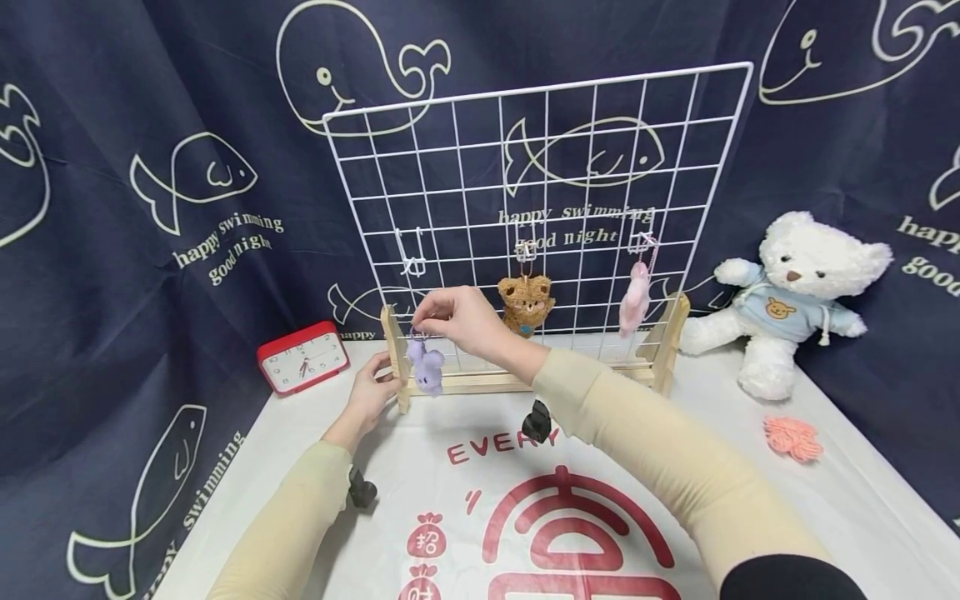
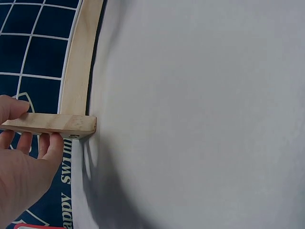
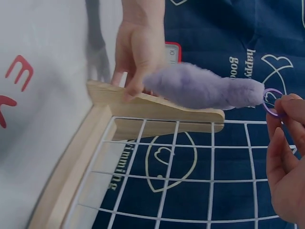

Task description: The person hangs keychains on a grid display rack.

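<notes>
My right hand (image 1: 468,323) pinches the purple ring (image 3: 270,102) of a fluffy purple plush keychain (image 1: 428,368), which dangles in front of the lower left of a white wire grid rack (image 1: 480,200). With thumb on one side and fingers on the other, my left hand (image 2: 28,162) grips the rack's left wooden foot (image 2: 52,123). Above the right hand, a white hook (image 1: 412,265) on the grid carries nothing. A brown bear keychain (image 1: 527,305) hangs from the middle hook, and a pink plush keychain (image 1: 635,300) from the right one.
Left of the rack stands a red and white clock (image 1: 303,358). A white teddy bear (image 1: 795,292) in a blue top sits at the right, with a coral-pink bundle (image 1: 792,439) before it. Behind everything hangs a dark blue curtain (image 1: 187,75) with whale and fish outlines.
</notes>
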The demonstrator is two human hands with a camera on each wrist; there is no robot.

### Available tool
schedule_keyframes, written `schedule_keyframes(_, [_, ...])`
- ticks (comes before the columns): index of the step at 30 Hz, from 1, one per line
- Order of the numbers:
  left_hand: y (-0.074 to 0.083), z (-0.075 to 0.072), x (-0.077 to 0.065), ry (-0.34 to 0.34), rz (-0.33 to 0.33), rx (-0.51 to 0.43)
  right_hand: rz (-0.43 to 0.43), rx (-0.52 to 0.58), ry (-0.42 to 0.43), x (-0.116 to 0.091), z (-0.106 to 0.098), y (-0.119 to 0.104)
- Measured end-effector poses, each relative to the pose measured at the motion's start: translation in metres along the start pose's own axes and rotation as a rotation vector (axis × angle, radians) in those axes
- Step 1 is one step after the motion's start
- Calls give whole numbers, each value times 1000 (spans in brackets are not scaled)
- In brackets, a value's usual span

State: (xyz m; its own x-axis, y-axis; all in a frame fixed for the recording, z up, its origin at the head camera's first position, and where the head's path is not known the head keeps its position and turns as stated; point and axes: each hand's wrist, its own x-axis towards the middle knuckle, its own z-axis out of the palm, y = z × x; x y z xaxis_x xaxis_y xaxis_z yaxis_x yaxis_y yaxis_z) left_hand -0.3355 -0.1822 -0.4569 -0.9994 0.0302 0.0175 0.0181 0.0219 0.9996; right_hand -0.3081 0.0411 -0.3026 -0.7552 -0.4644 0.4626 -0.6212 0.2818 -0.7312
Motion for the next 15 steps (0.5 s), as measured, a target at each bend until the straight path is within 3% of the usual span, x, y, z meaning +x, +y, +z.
schedule_keyframes(6, [16, 3, -13, -8, 6, 0, -32, -31, 57, 11, -4, -10])
schedule_keyframes(15, [18, 3, -15, -18, 6, -4, -57, -67, 124, 26, -7, -23])
